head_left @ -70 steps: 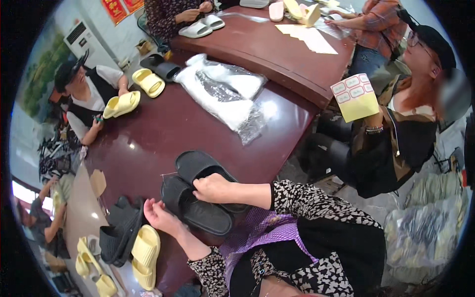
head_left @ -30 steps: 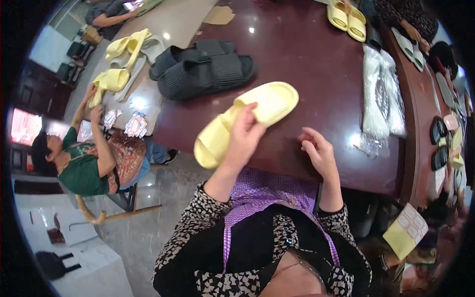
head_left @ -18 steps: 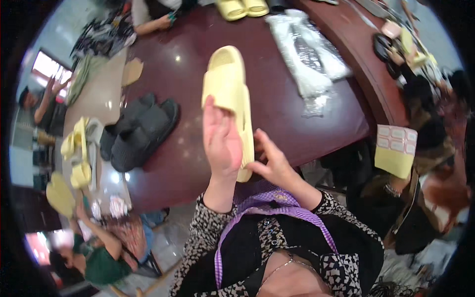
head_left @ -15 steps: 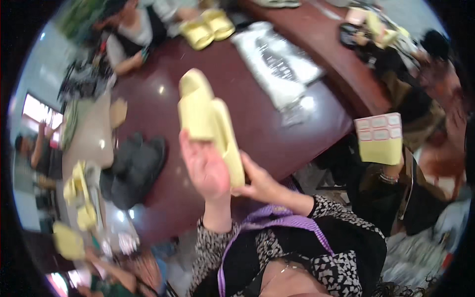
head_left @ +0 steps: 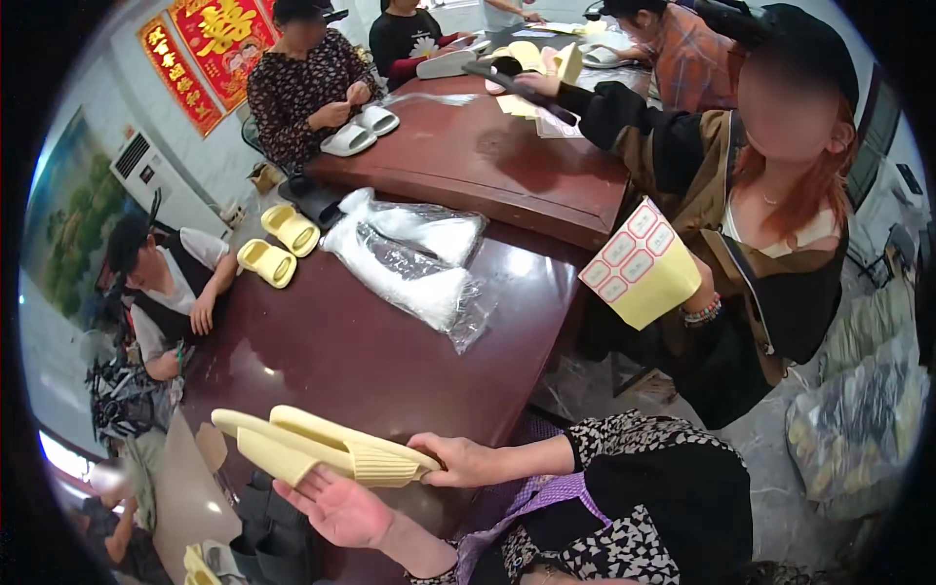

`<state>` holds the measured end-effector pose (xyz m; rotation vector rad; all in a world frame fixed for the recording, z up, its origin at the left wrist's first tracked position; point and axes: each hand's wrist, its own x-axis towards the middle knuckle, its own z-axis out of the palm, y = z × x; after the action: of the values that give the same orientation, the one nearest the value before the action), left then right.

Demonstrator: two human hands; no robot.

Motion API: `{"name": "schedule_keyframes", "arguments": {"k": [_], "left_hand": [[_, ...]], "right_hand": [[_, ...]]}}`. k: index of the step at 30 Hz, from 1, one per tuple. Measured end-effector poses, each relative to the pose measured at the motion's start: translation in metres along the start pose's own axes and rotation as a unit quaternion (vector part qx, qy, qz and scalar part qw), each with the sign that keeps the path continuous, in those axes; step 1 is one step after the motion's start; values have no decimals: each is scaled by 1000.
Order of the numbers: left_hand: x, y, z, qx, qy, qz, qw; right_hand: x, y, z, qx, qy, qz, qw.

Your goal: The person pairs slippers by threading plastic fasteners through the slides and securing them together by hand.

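A pair of pale yellow slide slippers is held above the near part of the table, side by side with their soles tilted. My left hand (head_left: 346, 509) is palm up, its fingertips tucked at the strap of the nearer slipper (head_left: 273, 456). My right hand (head_left: 460, 459) pinches the right end of the farther slipper (head_left: 390, 462), thumb on top. The inner faces of both slippers are partly hidden.
Across the dark red table (head_left: 390, 356) lie a plastic bag of white items (head_left: 409, 258) and another yellow slipper pair (head_left: 278, 244). Black slippers (head_left: 268, 531) are at lower left. To the right, a person holds a yellow card with labels (head_left: 643, 268). Others sit around the tables.
The view has swung up and to the right, showing more of the far table and people. The held slippers have turned from upright to nearly level; both hands still hold them.
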<state>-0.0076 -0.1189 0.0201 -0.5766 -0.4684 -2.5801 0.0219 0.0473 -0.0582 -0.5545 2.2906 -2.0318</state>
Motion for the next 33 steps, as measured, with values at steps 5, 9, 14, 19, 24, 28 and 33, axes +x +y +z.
{"name": "schedule_keyframes", "arguments": {"k": [5, 9, 14, 19, 24, 28, 33], "left_hand": [[3, 17, -9, 3, 35, 27, 999], [-8, 24, -20, 73, 16, -30, 997], [-26, 41, -43, 345, 53, -129, 928], [-43, 62, -111, 708, 96, 26, 699], [-46, 66, -123, 659, 170, -58, 730], [-51, 60, -122, 560, 129, -107, 811], [-52, 53, -114, 577, 137, -111, 797]], "right_hand": [[5, 1, 8, -15, -7, 27, 1000], [13, 7, -5, -26, 59, 3, 998], [15, 26, -16, 70, 78, 33, 994], [8, 45, -21, 91, 69, 60, 992], [7, 36, -22, 90, 46, 50, 994], [6, 35, -18, 84, 30, 56, 994], [2, 33, -17, 66, 18, 31, 997]]}}
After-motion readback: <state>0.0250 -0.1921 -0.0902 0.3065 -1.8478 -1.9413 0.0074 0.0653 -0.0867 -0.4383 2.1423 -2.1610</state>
